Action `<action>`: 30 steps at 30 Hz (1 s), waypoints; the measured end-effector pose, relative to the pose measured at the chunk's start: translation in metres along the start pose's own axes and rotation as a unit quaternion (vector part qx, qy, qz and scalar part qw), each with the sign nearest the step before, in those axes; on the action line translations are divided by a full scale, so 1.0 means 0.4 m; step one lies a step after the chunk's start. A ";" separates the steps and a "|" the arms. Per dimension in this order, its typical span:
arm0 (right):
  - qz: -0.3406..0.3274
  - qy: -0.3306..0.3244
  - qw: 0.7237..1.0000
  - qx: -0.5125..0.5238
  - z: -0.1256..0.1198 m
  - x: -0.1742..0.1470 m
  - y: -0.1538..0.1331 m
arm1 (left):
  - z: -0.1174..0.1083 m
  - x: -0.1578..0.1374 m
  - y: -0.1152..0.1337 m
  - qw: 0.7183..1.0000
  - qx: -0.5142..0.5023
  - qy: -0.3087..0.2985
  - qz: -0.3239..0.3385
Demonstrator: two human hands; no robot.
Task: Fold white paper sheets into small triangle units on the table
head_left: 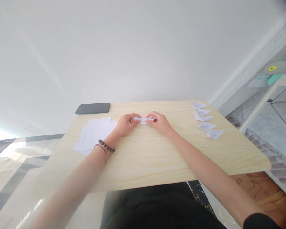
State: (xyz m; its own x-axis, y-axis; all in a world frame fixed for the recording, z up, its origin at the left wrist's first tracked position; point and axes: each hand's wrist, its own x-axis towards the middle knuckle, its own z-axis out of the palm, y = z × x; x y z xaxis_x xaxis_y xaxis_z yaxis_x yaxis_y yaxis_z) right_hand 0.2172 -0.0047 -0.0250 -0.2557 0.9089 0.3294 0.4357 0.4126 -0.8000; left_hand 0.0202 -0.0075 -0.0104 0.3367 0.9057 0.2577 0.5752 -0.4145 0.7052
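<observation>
A small folded piece of white paper (143, 121) is held level over the middle of the wooden table. My left hand (128, 123) pinches its left end, the thumb in front and the fingers behind. At the other end, my right hand (159, 121) grips the paper in the same way. Beside my left wrist lies a loose stack of white paper sheets (98, 130). Several folded paper boats (207, 126) stand in a column along the table's right side, apart from my right hand.
A dark phone (92, 108) lies at the table's (143, 168) back left corner. The white wall (143, 51) rises directly behind the table. To the right, beyond the table edge, stands a pale metal frame (259, 103).
</observation>
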 end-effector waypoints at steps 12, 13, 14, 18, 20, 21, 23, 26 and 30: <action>-0.142 0.014 0.970 -0.195 0.007 0.006 0.009 | 0.004 0.006 -0.013 0.962 0.160 -0.022 0.219; -0.163 -0.009 0.966 -0.201 0.003 0.004 0.005 | 0.003 0.005 -0.011 0.962 0.159 -0.030 0.218; -0.182 -0.033 0.962 -0.201 -0.002 0.002 0.000 | 0.002 0.004 -0.010 0.963 0.159 -0.035 0.217; -0.216 -0.083 0.955 -0.184 -0.020 -0.005 -0.008 | -0.005 -0.002 -0.006 0.961 0.166 -0.046 0.219; -0.220 -0.081 0.954 -0.186 -0.022 -0.006 -0.006 | -0.007 -0.004 -0.006 0.956 0.183 -0.042 0.224; -0.222 -0.078 0.953 -0.190 -0.021 -0.005 -0.003 | -0.007 -0.004 -0.005 0.952 0.198 -0.039 0.228; -0.226 -0.073 0.950 -0.204 -0.017 -0.003 0.001 | -0.006 -0.006 -0.004 0.942 0.236 -0.032 0.238; -0.227 -0.068 0.945 -0.227 -0.012 0.000 0.006 | -0.002 -0.008 -0.001 0.928 0.271 -0.024 0.255; -0.219 -0.047 0.941 -0.254 -0.008 0.000 0.006 | -0.001 -0.008 0.003 0.928 0.258 -0.013 0.268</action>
State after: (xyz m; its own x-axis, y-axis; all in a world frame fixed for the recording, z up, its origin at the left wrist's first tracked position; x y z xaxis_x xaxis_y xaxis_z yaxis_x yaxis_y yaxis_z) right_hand 0.2211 -0.0033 -0.0252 -0.5721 0.6450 0.5066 0.6210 0.7441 -0.2462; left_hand 0.0194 -0.0109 -0.0101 0.6917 0.5571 0.4595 0.5976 -0.7988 0.0689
